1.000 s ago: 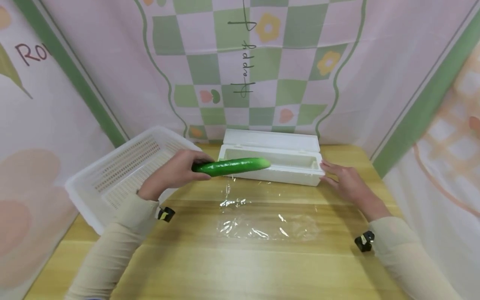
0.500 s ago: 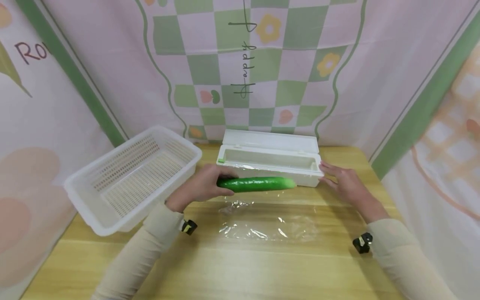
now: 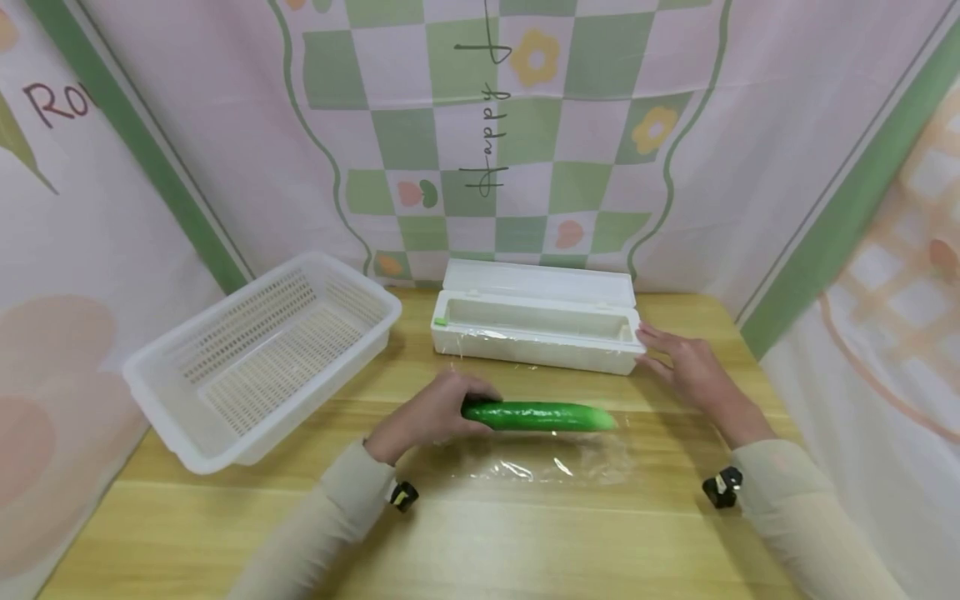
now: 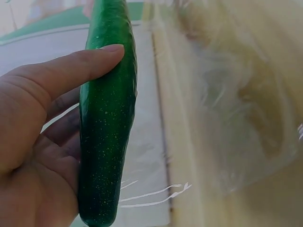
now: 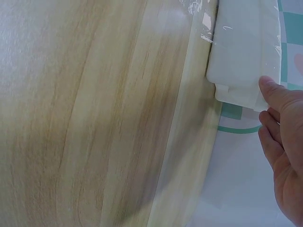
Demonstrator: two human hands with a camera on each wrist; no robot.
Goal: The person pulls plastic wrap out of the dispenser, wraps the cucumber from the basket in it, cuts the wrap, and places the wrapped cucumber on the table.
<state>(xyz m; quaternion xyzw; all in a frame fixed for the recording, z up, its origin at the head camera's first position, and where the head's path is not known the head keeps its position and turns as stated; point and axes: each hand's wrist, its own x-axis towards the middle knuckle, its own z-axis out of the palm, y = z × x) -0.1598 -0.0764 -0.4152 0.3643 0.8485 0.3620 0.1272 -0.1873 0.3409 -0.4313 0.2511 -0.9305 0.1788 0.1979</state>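
My left hand [image 3: 442, 410] grips a green cucumber [image 3: 542, 416] at its darker end, thumb on one side and fingers round the other. The cucumber lies lengthwise over a sheet of clear plastic wrap [image 3: 536, 467] spread on the table; its pale tip points right. In the left wrist view, the thumb presses on the cucumber [image 4: 106, 123] and its lower end sticks out past the palm. A long white plastic wrap dispenser [image 3: 536, 352] stands behind, lid raised, with the sheet reaching from its front. My right hand [image 3: 693, 375] holds the dispenser's right end between thumb and fingers.
A white slotted basket [image 3: 258, 450] stands at the left of the wooden table [image 3: 480, 542]. A printed cloth [image 3: 528, 125] hangs right behind the dispenser, and more cloth closes off both sides.
My left hand has carried the cucumber from in front of the dispenser's opening toward me and to the right, down over the plastic wrap sheet. The right hand has stayed at the dispenser.
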